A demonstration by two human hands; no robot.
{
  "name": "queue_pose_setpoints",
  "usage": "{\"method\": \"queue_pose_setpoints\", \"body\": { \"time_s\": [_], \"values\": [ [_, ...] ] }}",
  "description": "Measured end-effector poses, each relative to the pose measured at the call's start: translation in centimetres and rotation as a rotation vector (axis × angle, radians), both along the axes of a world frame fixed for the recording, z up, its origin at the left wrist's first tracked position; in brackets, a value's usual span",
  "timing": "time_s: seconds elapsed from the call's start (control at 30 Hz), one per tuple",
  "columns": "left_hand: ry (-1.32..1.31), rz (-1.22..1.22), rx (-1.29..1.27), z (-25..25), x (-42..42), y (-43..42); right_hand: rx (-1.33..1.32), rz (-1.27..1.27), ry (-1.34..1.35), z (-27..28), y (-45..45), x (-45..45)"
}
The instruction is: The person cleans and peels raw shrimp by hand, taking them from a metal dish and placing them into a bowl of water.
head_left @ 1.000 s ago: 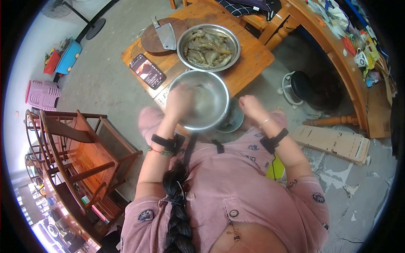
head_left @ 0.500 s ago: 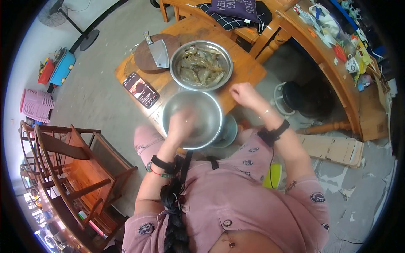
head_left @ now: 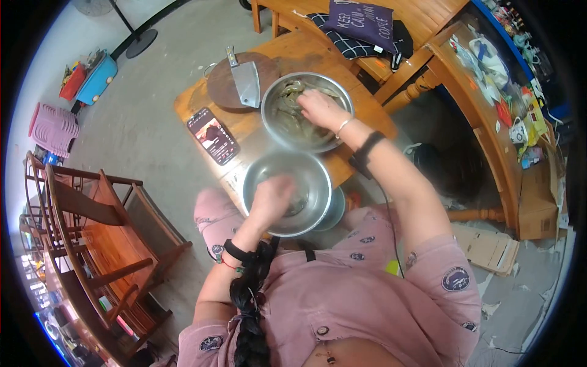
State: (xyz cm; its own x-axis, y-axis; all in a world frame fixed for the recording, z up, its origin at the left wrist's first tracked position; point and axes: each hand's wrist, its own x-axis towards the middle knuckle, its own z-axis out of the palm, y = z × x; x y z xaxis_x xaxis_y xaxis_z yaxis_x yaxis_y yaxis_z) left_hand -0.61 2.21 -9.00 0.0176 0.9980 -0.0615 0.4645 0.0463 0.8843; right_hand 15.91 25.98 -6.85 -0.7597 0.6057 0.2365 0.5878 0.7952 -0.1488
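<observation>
Grey-green shrimp (head_left: 290, 119) lie heaped in a steel bowl (head_left: 349, 101) on the small wooden table. My right hand (head_left: 324, 111) is inside its rim, with bent fingers drawn together in a pinch on a shrimp at the top of the heap; the fingertips are partly hidden. Nearer to me stands a second, shiny steel bowl (head_left: 318, 174), in which something small and dark shows at the bottom. Over its left side hovers my left hand (head_left: 272, 199), its fingers smeared by motion, so I cannot make out their grip.
A cleaver (head_left: 247, 84) rests on a round chopping board (head_left: 220, 88) at the table's far left. Beside it lies a lit phone (head_left: 213, 136). Under the table's near edge is a bluish container (head_left: 333, 211). Wooden chairs (head_left: 116, 238) stand left, a cluttered table (head_left: 477, 92) right.
My right hand has moved from beside the table's right edge into the bowl of shrimp. My left hand stays over the near bowl, still blurred. The camera view has shifted slightly.
</observation>
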Motion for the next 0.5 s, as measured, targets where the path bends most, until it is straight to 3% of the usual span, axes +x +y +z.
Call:
{"method": "queue_pose_setpoints", "body": {
  "time_s": [0.13, 0.2, 0.3, 0.37, 0.5],
  "values": [
    [-0.082, 0.065, -0.193, -0.4, -2.0, 0.9, 0.078, -0.031, -0.133, -1.5, 1.0, -1.2],
    [-0.143, 0.132, -0.118, 0.6, -2.8, 1.0, 0.099, -0.028, -0.124, -2.5, 1.0, -1.2],
    [-0.014, 0.077, -0.137, 3.0, -3.5, 1.7, 0.036, -0.067, -0.109, -1.6, 0.4, -1.1],
    [-0.025, 0.114, -0.061, 1.8, -4.1, 1.7, -0.044, -0.121, -0.117, -0.9, 0.1, -0.7],
    [-0.093, 0.186, -0.030, 2.0, -4.2, 1.7, -0.165, -0.208, -0.112, 3.7, -2.0, 0.5]
  ]
}}
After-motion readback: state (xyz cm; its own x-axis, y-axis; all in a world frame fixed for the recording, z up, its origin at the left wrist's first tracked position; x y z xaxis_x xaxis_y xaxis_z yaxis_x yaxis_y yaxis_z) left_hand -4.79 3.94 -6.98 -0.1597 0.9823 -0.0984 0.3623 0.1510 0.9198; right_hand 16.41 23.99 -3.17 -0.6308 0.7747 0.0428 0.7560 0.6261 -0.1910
